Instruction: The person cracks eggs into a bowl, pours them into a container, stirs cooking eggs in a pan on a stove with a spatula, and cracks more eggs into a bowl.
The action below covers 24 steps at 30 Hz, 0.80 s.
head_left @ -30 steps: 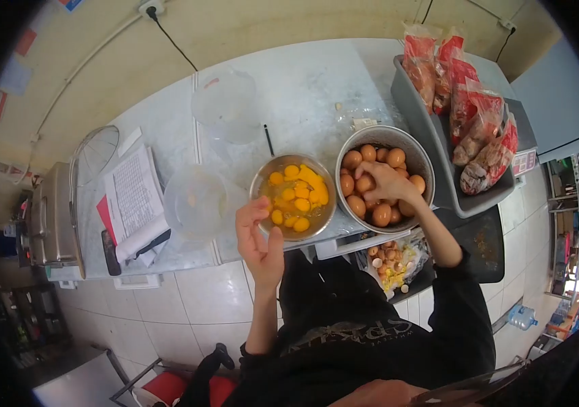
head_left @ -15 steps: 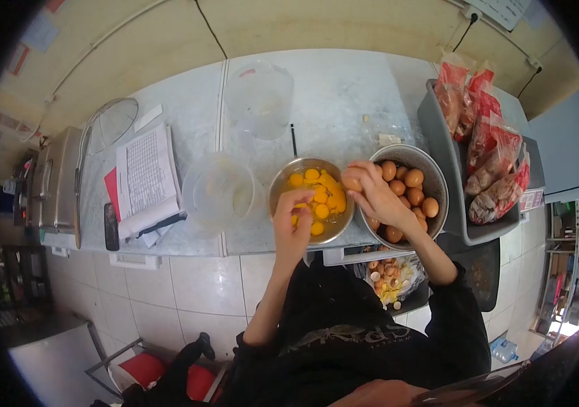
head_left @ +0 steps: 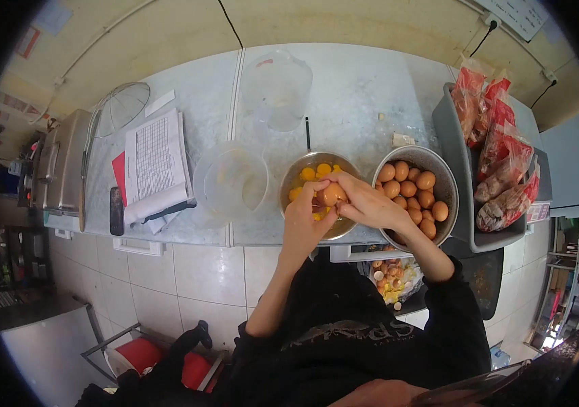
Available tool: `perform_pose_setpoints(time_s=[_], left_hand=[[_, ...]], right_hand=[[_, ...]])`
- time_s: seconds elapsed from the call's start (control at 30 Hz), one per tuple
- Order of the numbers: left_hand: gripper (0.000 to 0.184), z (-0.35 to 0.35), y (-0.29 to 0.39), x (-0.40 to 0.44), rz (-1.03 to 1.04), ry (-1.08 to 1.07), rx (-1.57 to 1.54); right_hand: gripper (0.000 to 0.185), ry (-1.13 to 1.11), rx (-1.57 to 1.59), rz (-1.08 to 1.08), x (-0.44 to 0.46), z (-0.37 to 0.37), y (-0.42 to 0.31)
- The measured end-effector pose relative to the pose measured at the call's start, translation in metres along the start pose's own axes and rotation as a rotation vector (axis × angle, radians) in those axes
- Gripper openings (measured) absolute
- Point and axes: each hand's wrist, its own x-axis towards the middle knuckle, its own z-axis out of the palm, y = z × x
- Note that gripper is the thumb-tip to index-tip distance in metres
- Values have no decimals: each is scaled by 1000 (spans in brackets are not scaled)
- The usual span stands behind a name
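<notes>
A brown egg is held between my two hands above a metal bowl of yolks and egg white. My left hand has its fingers on the egg's left side. From the right, my right hand grips the same egg. Both hands hide part of the bowl; whether the shell is cracked is too small to tell. Just right of it stands a larger metal pot with several whole brown eggs.
Clear plastic containers and papers lie to the left, beside a phone. A grey bin with red-and-clear bags stands right. Below the table edge, eggshells fill a bin.
My right hand has lifted an egg out of the pot and carried it left over the bowl. My left hand has closed in on it, and both now hold it. The view has shifted.
</notes>
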Motion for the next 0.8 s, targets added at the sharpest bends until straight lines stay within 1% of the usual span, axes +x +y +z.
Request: perform_pose_setpoints(time_s=[0.03,0.07,0.13,0.17,0.23,0.27,0.3,0.33,0.37,0.4,0.47,0.5,0.53,0.57,0.6,0.63,0.67,0.7,0.73,0.77,0.8], left_hand=[[44,2,-11,0,43,38,45],[42,3,-18,0,88,77,91],[42,2,-23,0,81,101,108],[42,2,-25,0,72,125,123],[41,-6,-19,2,81,115,125],[40,-10,-16,2,91,104,124],[40,-13,-14,0,90,103,127],[42,-15,-12,-2,109,113,239],[45,-16,-11,-4,130,122,350],[45,-15,-11,-5,132,116,351],[52,-13,-12,-5,287,157,363],[52,-13,-3,-7,293,145,359],[54,-15,14,-11,264,38,187],[55,-17,29,-16,231,-72,14],[55,-20,41,-20,232,-91,4],[56,-24,51,-24,310,-105,84],[58,-27,54,-27,390,-112,160],[58,-31,52,-29,396,-114,139],[60,-36,49,-31,404,-56,102],[61,-39,46,-30,412,3,66],[61,-39,43,-28,417,7,49]], right_hand=[[50,21,-71,0,3,5,4],[50,23,-72,-3,5,9,6],[56,-49,-41,90,7,14,8],[56,-49,-39,88,8,13,8],[55,-28,-100,-39,9,10,9],[55,-27,-97,-40,9,10,12],[55,10,-185,-77,10,11,14],[55,49,-273,-113,9,12,15],[55,53,-273,-111,7,12,14],[55,84,-215,-67,6,10,7],[54,126,-159,-16,3,8,-7],[54,227,-78,-65,1,8,-13],[53,329,2,-113,-5,7,-19],[53,342,-3,-100,-16,2,-24],[52,339,42,-72,-34,-5,-29],[51,333,83,-44,-56,-14,-35],[54,305,90,45,-83,-25,-46],[60,294,141,74,-110,-36,-53],[70,220,24,93,-135,-51,-60],[80,150,-86,240,-154,-62,-72],[80,147,-103,247,-170,-69,-66]])
